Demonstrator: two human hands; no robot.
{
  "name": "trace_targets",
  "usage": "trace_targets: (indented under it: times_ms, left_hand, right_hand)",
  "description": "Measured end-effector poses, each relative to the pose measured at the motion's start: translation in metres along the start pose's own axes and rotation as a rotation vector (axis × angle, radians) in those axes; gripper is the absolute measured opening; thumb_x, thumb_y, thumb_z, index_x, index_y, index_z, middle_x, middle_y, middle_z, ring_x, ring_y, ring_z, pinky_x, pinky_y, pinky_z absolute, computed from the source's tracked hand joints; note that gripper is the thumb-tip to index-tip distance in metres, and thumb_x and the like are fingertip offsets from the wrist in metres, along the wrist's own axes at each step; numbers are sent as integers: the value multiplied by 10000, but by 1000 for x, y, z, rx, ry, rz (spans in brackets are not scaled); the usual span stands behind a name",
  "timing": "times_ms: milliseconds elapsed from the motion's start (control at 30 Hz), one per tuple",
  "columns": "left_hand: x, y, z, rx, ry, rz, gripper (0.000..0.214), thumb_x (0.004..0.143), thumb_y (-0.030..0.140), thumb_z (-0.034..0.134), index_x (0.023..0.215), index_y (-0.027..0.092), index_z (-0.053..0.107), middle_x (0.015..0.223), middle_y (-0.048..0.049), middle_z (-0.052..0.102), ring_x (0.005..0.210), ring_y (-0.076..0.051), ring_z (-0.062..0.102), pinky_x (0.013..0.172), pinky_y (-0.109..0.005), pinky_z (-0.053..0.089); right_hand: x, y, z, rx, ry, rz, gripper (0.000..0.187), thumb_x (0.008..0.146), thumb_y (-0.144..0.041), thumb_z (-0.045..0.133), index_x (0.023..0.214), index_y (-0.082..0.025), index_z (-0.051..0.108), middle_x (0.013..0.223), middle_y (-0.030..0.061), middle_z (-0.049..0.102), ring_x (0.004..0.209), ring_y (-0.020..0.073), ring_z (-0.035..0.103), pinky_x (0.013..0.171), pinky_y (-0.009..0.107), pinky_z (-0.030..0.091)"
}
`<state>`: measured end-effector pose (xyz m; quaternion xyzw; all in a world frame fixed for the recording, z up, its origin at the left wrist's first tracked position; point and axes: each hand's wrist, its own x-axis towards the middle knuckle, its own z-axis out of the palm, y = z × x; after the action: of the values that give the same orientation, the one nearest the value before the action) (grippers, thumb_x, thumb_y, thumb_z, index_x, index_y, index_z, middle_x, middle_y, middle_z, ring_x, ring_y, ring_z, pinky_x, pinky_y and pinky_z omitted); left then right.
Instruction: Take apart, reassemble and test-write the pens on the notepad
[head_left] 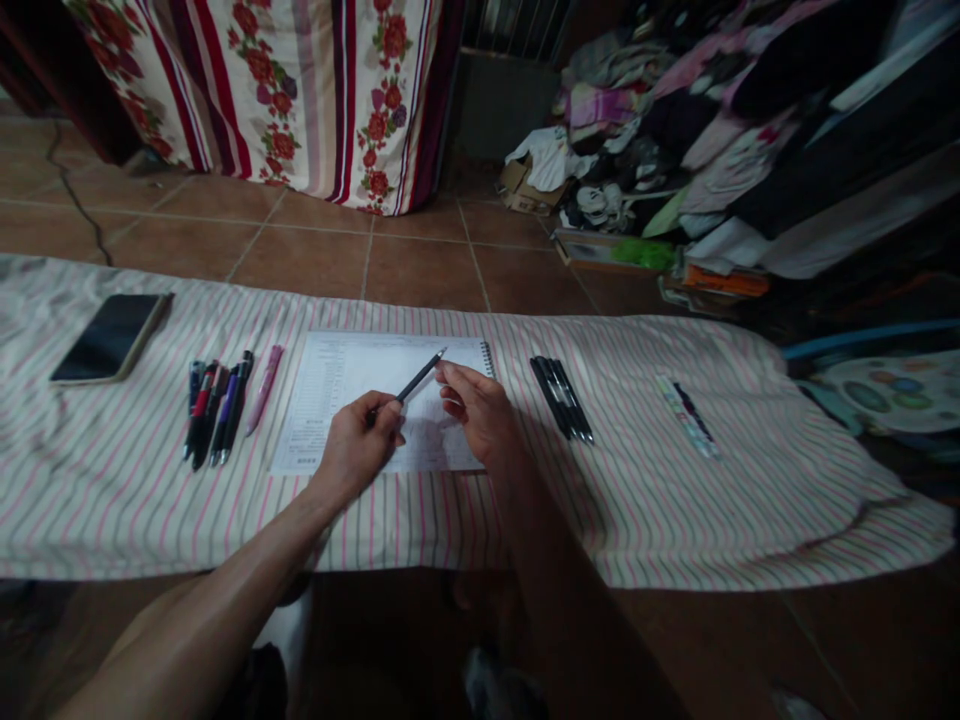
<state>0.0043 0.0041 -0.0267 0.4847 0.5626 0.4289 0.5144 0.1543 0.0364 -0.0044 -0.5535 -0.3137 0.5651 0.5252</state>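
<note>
The slender, dark, plastic-looking pen [421, 377] was held over the printed white paper sheet [375, 368]; it was probably light, stiff and slightly slippery, best taken by the barrel. Its long axis ran from seven to one o'clock, tip toward one. Your left hand [360, 440] pinched its rear between thumb and fingers. Your right hand [480, 405] curled at the tip's four o'clock, contact and finger closure unclear. Slim black pens [561, 400] lay at three o'clock.

One head-worn camera is looking forward and down. It is facing a white, pink-and-grey-striped cloth [442, 520] from near above.
</note>
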Motion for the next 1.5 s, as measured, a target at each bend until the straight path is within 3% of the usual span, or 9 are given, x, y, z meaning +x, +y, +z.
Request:
trace_targets:
  times_ms: [167,367,467,600,733,867,1033,1233,1500]
  left_hand:
    - [-2,5,0,-31,-12,-35,264,807,409,540,819,152,603,494,10,585,355,-70,427,385,-190,292]
    - [-5,8,2,-18,-19,3,236,807,385,548,741,159,570,502,24,560,421,-93,531,427,-191,367]
    - [-6,10,3,-35,-34,-21,240,822,386,534,761,157,569,500,21,574,378,-82,502,402,-187,342]
    - [-6,10,3,-64,-46,-105,278,835,416,514,789,149,579,449,12,578,295,-68,413,347,-185,262]
    - [-6,8,3,-64,-58,-88,276,840,422,519,774,157,562,479,16,592,317,-79,463,353,-186,283]
    - [-14,13,3,21,-121,29,315,871,458,491,819,157,571,498,16,593,413,-105,541,444,-205,392]
    - [-23,22,-2,205,-169,209,479,953,469,282,857,149,624,634,-35,643,560,-129,591,556,-248,453]
    - [-33,15,4,877,-101,662,283,908,208,402,1042,125,637,937,-111,681,829,-226,625,701,-364,515]
    - [-76,5,29,1206,-230,885,294,864,188,492,1105,115,643,1232,-113,623,1227,-308,496,964,-393,459]
  right_hand:
    - [1,5,-2,-63,-95,-13,365,603,-477,732,843,-202,724,845,21,679,682,98,557,582,214,430]
    - [-1,5,1,-102,-165,-14,318,633,-447,710,794,-175,670,815,29,678,677,107,592,565,211,444]
    - [0,7,4,-127,-147,-52,299,664,-418,686,814,-173,602,781,27,681,647,113,608,540,212,449]
    - [1,12,4,-310,-148,-270,255,754,-337,599,967,-206,553,745,2,667,641,136,626,531,233,468]
    - [0,15,3,-647,-244,-540,330,791,-168,484,1086,-230,617,893,33,675,784,153,638,686,283,507]
    - [-2,17,4,-754,-228,-661,273,796,-163,484,983,-213,676,938,54,678,809,169,625,720,293,509]
    - [-1,15,5,-634,-90,-605,183,826,-300,528,933,-220,652,896,39,682,730,154,615,637,269,504]
    - [4,6,3,-243,-8,-421,368,829,-465,512,1033,-179,623,734,21,656,573,108,562,475,214,458]
    - [-2,4,2,-161,-126,-271,391,758,-505,615,887,-145,696,665,23,651,534,88,523,482,212,439]
